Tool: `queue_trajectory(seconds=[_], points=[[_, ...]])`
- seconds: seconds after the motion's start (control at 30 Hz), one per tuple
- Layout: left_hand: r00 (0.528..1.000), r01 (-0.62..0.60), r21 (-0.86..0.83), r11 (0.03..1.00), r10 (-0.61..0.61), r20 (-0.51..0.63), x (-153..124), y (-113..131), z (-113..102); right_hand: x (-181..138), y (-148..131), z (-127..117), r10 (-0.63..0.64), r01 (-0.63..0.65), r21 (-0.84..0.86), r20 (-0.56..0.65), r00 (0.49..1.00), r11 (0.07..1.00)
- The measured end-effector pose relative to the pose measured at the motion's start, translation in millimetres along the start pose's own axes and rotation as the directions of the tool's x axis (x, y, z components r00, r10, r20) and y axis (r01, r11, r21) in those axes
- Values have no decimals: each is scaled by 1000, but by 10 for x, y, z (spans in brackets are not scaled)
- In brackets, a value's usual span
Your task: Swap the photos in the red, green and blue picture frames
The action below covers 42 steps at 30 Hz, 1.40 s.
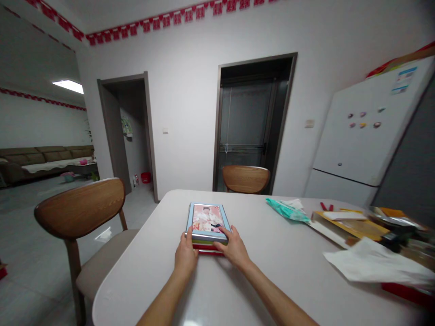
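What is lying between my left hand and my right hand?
Between your left hand and right hand, the head view shows a stack topped by a light-blue rectangular framed picture.

A home dining area — refrigerator [353,149], wooden chairs [83,206], sofa [44,156] beyond.

Left forearm [166,294] enters from seven o'clock, right forearm [272,292] from five. Left hand [185,254]: bent fingers toward twelve; right hand [235,247]: toward eleven.
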State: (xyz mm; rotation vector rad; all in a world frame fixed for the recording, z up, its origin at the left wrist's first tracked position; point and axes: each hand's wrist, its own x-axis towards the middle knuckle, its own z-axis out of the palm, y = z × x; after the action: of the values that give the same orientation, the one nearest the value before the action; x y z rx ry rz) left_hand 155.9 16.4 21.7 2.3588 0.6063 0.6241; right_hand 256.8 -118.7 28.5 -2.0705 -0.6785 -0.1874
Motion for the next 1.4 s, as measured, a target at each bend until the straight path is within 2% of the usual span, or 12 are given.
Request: queue_trajectory(seconds=[0.23, 0.37, 0.47, 0.53, 0.63, 0.7, 0.8, 0.97, 1.1, 1.2, 1.3, 1.4], points=[[996, -81, -60, 995, 78, -52, -76, 29, -78, -12, -35, -106, 147, -121, 187, -134, 980, 975], [990, -141, -142, 980, 136, -45, -177, 149, -223, -91, -305, -189, 234, -145, 350, -228, 945, 926], [977, -205, -227, 952, 212, 8, -329, 377, -384, -327, -699, -419, 223, -82, 457, -264, 938, 885], [969, -209, -386, 899, 243, 40, -485, 554, -518, -593, -974, -635, 86, 93, 541, -296, 951, 836], [971, -3, -871, 491, 210, 115, -776, 736, -713, -1044, -1217, -880, -343, 392, 302, -205, 917, 869], [960, 167, -966, 195, 189, 204, -978, 757, -794, -1302, -1197, -897, -600, 597, 160, -34, 799, 786], [931, 330, -942, 60, 145, 335, -1214, 662, -808, -1580, -962, -693, -738, 729, 112, 99, 668, 675], [884, 441, -887, 137, 105, 456, -1295, 368, -697, -1805, -646, -194, -717, 725, 17, 167, 677, 689], [917, 376, -816, 439, -52, 395, -1180, 75, -582, -1840, -687, 135, -678, 706, -29, 252, 690, 708], [944, 323, -714, 621, -156, 291, -1104, -132, -499, -1845, -786, 311, -583, 630, -67, 313, 750, 774], [954, 294, -657, 694, -167, 250, -1087, -256, -471, -1808, -863, 253, -523, 566, 5, 388, 759, 825], [966, 251, -586, 770, -160, 202, -1133, -282, -496, -1644, -794, -71, -520, 528, 111, 431, 737, 842]])
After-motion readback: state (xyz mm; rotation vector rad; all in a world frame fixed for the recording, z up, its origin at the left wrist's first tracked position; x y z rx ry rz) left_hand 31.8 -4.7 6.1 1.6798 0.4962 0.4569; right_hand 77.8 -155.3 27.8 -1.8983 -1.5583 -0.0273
